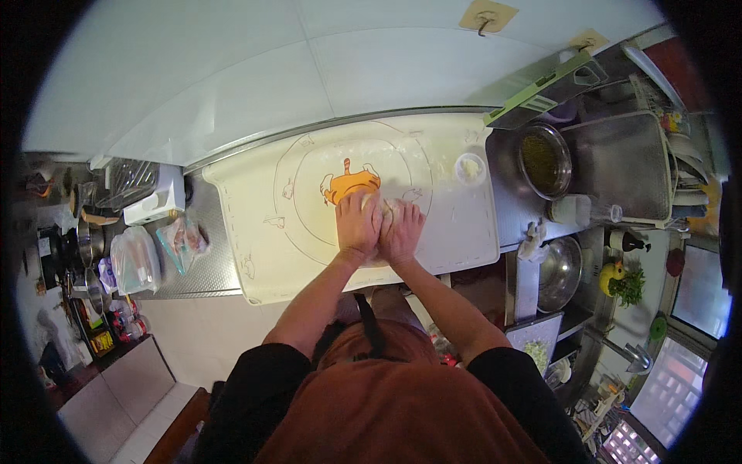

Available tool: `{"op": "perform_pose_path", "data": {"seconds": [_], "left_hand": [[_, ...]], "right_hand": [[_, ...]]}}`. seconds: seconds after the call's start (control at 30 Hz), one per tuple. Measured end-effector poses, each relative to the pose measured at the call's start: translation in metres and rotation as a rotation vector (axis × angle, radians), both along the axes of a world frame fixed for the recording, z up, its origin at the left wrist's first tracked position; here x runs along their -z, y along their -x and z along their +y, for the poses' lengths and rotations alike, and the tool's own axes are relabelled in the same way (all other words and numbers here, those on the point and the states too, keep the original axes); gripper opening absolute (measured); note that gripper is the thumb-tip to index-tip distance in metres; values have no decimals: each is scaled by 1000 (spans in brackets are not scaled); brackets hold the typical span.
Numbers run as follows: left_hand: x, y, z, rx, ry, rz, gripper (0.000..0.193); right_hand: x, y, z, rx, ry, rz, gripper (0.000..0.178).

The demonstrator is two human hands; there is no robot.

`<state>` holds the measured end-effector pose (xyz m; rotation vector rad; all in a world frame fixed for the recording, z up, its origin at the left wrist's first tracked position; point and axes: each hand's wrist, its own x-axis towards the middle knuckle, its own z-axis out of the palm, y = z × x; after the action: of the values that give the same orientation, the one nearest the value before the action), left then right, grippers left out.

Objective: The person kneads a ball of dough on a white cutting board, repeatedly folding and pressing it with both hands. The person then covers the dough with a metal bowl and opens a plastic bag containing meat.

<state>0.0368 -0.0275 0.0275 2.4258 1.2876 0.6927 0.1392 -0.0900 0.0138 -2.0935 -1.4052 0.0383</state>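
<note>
Both hands press side by side on a pale lump of dough (376, 261), which they mostly cover. My left hand (359, 226) has its fingers bent over the left part of it. My right hand (401, 228) grips the right part, its thumb close to the left one. Beneath lies a cream kneading mat (464, 224) with printed circles and an orange striped cartoon figure (352, 184) just beyond my hands. A small round dish (469, 168) with something white in it sits toward the mat's far right.
Right of the mat stand a metal bowl (545, 161) with dark greenish contents and a metal tray (618, 166). A sink basin (559, 274) lies nearer. On the left are plastic bags (135, 261) and a white box (158, 197). The wall (232, 85) rises behind.
</note>
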Motion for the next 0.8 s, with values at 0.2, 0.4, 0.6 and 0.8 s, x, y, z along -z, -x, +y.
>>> {"op": "perform_pose_path", "data": {"seconds": [0.2, 0.4, 0.6, 0.8], "left_hand": [[6, -34, 65, -91, 17, 64, 22], [20, -56, 107, -164, 43, 67, 25], [4, -55, 109, -151, 104, -15, 26], [-39, 45, 2, 247, 157, -395, 22]], "right_hand": [[-4, -13, 64, 184, 151, -7, 26], [9, -43, 110, 163, 208, -29, 35], [6, -57, 121, 147, 354, 63, 43], [-34, 5, 0, 38, -84, 178, 30]]}}
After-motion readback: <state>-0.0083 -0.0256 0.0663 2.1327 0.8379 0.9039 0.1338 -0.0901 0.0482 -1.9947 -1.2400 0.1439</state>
